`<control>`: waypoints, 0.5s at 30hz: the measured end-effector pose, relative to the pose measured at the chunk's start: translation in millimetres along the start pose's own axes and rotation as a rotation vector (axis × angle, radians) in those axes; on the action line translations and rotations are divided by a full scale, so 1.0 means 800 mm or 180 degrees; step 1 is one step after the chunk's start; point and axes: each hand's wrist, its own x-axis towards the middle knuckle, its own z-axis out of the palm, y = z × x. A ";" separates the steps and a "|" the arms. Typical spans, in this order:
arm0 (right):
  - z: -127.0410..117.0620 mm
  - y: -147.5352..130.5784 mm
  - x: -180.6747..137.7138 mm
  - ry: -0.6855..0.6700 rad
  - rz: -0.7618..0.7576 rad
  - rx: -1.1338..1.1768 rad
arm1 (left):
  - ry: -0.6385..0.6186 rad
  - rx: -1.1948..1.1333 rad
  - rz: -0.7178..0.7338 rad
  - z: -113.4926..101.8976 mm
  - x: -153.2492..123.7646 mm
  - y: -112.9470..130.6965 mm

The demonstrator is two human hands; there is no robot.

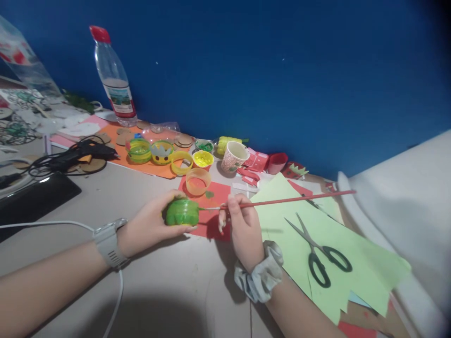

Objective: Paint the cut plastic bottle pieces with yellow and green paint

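Note:
My left hand [150,224] is closed around a small green-painted plastic bottle base [182,212], held just above the grey table [169,286]. My right hand [243,227] pinches a thin red paintbrush [289,200] whose tip touches the right side of the green piece. A grey watch sits on my left wrist and a grey scrunchie on my right wrist. Red paper [214,206] lies under both hands.
Black-handled scissors [319,253] lie on light green paper [317,244] at right. Behind the hands stand cut bottle rings [162,152], a yellow paint dish [203,159], a paper cup [234,157], an orange cup [198,180], a plastic bottle [114,80] and a glue gun [88,151].

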 end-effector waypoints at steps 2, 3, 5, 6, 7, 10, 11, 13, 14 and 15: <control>0.001 -0.001 0.000 -0.0138 0.0027 0.0113 | -0.0030 -0.0063 0.0003 0.001 0.000 -0.001; 0.002 -0.002 0.000 -0.0221 0.0071 0.0087 | -0.0034 -0.0085 0.0013 0.001 0.000 -0.002; 0.002 -0.002 0.000 -0.0253 0.0123 -0.0150 | -0.0003 -0.0070 0.0052 0.001 0.001 -0.003; 0.001 -0.002 0.000 -0.0201 0.0120 -0.0300 | 0.0013 -0.0032 0.0068 0.002 0.001 -0.004; 0.000 -0.002 0.001 -0.0130 0.0103 -0.0404 | 0.0020 0.0010 0.0075 0.002 0.001 -0.004; 0.000 -0.003 -0.001 -0.0061 0.0014 -0.0266 | 0.0020 0.0060 0.0090 0.002 0.001 -0.004; 0.001 -0.003 -0.003 -0.0126 -0.0023 -0.0150 | 0.0007 0.0044 0.0088 0.002 0.001 -0.003; 0.002 -0.002 -0.006 -0.0297 -0.0095 -0.0085 | -0.0025 0.0011 0.0085 0.001 0.001 -0.003; 0.002 -0.001 -0.007 -0.0352 -0.0118 -0.0171 | -0.0028 0.0011 0.0078 0.001 0.001 -0.003; 0.001 0.000 -0.007 -0.0366 -0.0137 -0.0332 | -0.0020 0.0015 0.0066 0.001 0.001 -0.003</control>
